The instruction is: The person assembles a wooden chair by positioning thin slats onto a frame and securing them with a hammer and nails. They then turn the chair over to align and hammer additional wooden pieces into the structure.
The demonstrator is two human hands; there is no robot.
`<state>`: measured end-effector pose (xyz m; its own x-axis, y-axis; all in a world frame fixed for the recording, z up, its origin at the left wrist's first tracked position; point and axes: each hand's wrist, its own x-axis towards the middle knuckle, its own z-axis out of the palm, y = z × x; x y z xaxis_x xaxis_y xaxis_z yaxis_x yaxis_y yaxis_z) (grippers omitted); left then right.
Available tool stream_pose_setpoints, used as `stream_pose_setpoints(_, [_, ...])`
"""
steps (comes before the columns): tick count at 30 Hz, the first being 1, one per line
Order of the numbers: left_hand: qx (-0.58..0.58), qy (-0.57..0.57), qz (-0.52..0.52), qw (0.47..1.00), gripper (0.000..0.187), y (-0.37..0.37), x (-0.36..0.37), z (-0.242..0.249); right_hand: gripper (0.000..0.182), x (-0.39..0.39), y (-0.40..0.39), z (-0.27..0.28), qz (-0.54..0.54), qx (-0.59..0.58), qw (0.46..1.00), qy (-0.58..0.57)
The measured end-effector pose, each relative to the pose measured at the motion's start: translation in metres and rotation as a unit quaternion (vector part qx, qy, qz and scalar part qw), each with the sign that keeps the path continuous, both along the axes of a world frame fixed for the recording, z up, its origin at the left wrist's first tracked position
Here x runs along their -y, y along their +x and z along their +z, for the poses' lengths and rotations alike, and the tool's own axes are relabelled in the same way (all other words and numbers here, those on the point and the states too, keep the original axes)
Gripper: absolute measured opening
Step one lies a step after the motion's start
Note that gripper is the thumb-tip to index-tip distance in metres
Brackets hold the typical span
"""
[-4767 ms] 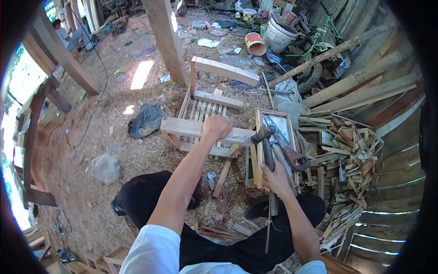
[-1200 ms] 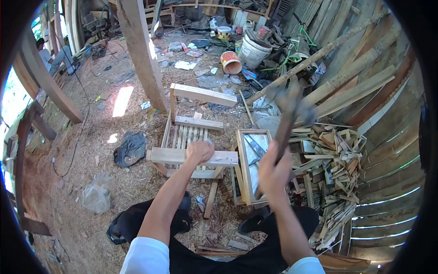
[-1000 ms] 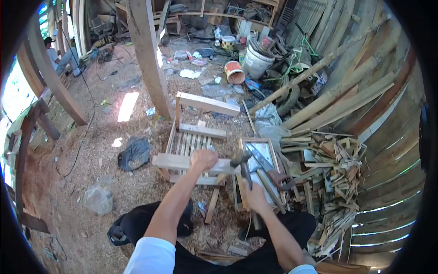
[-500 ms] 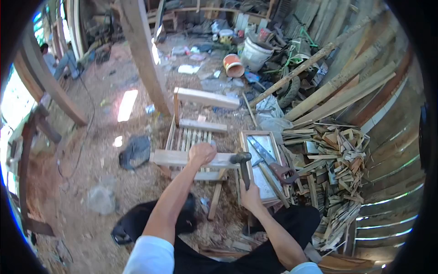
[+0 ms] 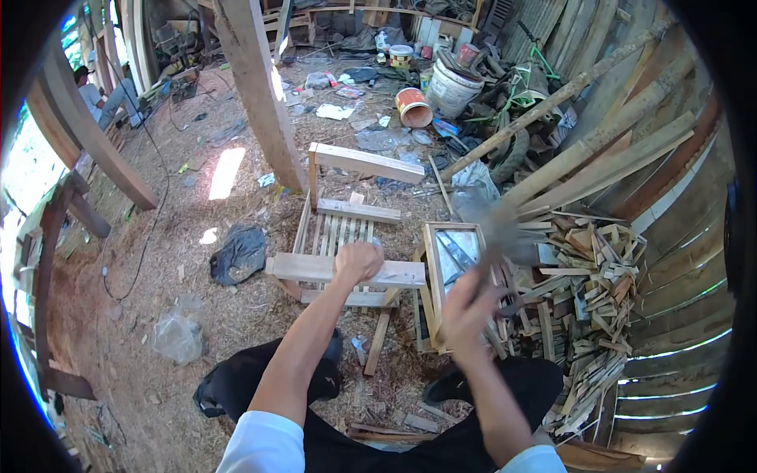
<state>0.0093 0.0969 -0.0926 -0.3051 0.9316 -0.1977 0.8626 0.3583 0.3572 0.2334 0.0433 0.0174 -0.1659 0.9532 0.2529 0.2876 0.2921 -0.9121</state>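
Observation:
My left hand (image 5: 360, 262) is closed around the upper edge of a thick wooden beam (image 5: 307, 268), part of a slatted wooden frame (image 5: 359, 211) standing on the floor. In my right hand (image 5: 471, 311) is a hammer (image 5: 498, 240), raised to the right of the beam's end and smeared by motion. Beneath the hammer stands a shallow wooden box (image 5: 430, 244) with a pale panel. On it lies a handsaw (image 5: 456, 251), partly hidden behind my right hand.
A pile of wood offcuts (image 5: 587, 292) lies to the right. A wooden post (image 5: 264, 102) rises behind the frame. Buckets (image 5: 453, 88) stand at the back. A black plastic bag (image 5: 239, 256) lies on the shavings-covered floor; a person (image 5: 110, 102) sits at the far left.
My right hand has lifted the hammer up and to the right, away from the beam's end. My left hand keeps its hold on the beam. The view has shifted slightly.

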Motion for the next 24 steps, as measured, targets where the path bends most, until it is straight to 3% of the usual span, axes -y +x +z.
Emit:
stream_pose_setpoints(1, [-0.007, -0.001, -0.016, 1.000, 0.052, -0.002, -0.001, -0.005, 0.032, 0.011, 0.001, -0.048, 0.007, 0.078, 0.997, -0.005])
stream_pose_setpoints(2, [-0.009, 0.012, -0.022, 1.000, 0.052, 0.005, 0.001, -0.015, 0.038, 0.010, 0.017, -0.110, 0.082, 0.254, 0.958, -0.108])
stream_pose_setpoints(3, [-0.014, 0.031, -0.028, 0.999, 0.051, 0.012, 0.004, -0.024, 0.041, 0.018, 0.013, -0.109, 0.024, 0.273, 0.959, -0.075])
stream_pose_setpoints(6, [-0.034, 0.037, -0.020, 0.999, 0.051, 0.000, 0.005, -0.028, 0.045, 0.004, 0.016, -0.025, 0.026, 0.186, 0.924, -0.332])
stream_pose_setpoints(8, [-0.063, 0.069, -0.050, 0.994, 0.051, -0.010, -0.009, -0.052, 0.050, -0.020, 0.042, -0.040, 0.059, 0.158, 0.966, -0.196])
stream_pose_setpoints(9, [-0.041, 0.071, -0.020, 0.996, 0.050, -0.001, 0.002, -0.017, 0.050, -0.017, 0.036, 0.002, 0.039, 0.091, 0.976, -0.196])
stream_pose_setpoints(10, [-0.035, 0.048, -0.029, 0.998, 0.048, -0.002, 0.003, -0.014, 0.050, -0.013, 0.028, 0.059, 0.019, 0.028, 0.979, -0.203])
stream_pose_setpoints(13, [-0.048, 0.023, -0.084, 0.995, 0.046, -0.008, -0.007, -0.024, 0.046, -0.027, 0.018, 0.116, -0.024, -0.132, 0.988, -0.082])
stream_pose_setpoints(15, [-0.024, 0.013, -0.061, 0.998, 0.047, -0.003, -0.005, -0.021, 0.042, -0.029, 0.009, 0.126, -0.032, -0.237, 0.971, -0.011])
stream_pose_setpoints(17, [-0.020, 0.020, -0.041, 0.999, 0.048, -0.007, -0.004, -0.010, 0.037, -0.014, 0.005, 0.044, -0.055, -0.108, 0.989, 0.084])
stream_pose_setpoints(18, [-0.021, 0.032, -0.032, 0.999, 0.049, -0.009, -0.005, -0.016, 0.038, 0.000, 0.005, -0.025, -0.029, 0.026, 0.997, 0.067])
stream_pose_setpoints(19, [-0.023, 0.042, -0.028, 0.998, 0.050, -0.007, -0.004, -0.024, 0.040, 0.010, 0.014, -0.084, 0.042, 0.189, 0.979, -0.059])
stream_pose_setpoints(20, [-0.024, 0.047, -0.029, 0.998, 0.049, 0.003, 0.003, -0.037, 0.044, 0.013, 0.022, -0.116, 0.074, 0.269, 0.949, -0.143])
stream_pose_setpoints(22, [-0.047, 0.086, -0.012, 0.995, 0.049, -0.007, -0.008, -0.035, 0.045, -0.015, 0.014, -0.080, 0.067, 0.233, 0.957, -0.159])
stream_pose_setpoints(24, [-0.018, 0.068, -0.034, 0.997, 0.050, 0.004, 0.013, -0.040, 0.041, -0.013, 0.045, -0.031, 0.107, 0.164, 0.893, -0.405])
